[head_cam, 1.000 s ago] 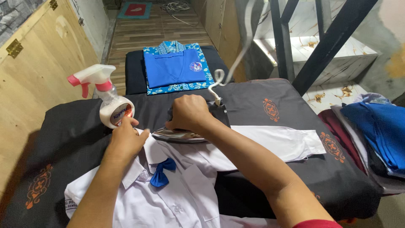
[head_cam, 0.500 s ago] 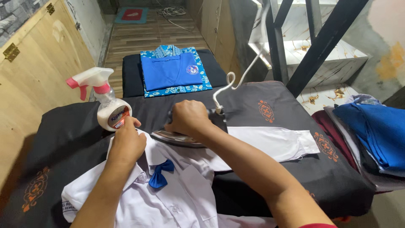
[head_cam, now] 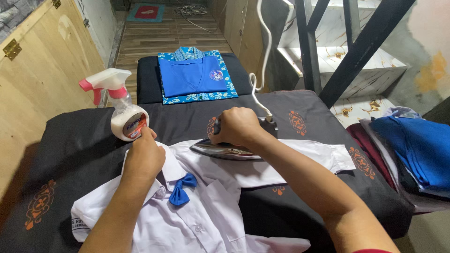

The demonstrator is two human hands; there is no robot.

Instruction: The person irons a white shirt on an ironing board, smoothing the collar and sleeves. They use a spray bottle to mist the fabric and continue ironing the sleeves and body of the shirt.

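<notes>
Looking down from the head view: right hand (head_cam: 236,125) wrapped over the handle of a flat iron (head_cam: 225,151), fingers clamped on it, soleplate lying flat on the white shirt (head_cam: 206,220) near the shoulder, just right of the collar. Left hand (head_cam: 144,157) pressed palm-down on the collar, fingers together and flat, pinning cloth rather than gripping anything; small blue bow tie (head_cam: 182,188) just below that hand, at the neck of the shirt. Shirt spread front-up on the dark patterned cover (head_cam: 300,112) of the worktop, one short sleeve stretched out to the right. Spray bottle (head_cam: 123,112) with pink and white trigger standing upright just beyond the left hand, touching or nearly touching the fingertips; hard to tell which. White cord (head_cam: 260,70) rising from the rear of the iron and out of the top of the frame. Folded blue shirt (head_cam: 193,75) with patterned trim lying on a separate dark pad further back, well apart from the hands. Stack of folded blue and dark red clothes (head_cam: 412,150) at the right edge. Compared with half a second earlier: both hands and iron in nearly the same places, iron barely shifted along the shoulder, so pressing of this same patch appears to be going on, with the sleeve and lower front seemingly not yet reached.
</notes>
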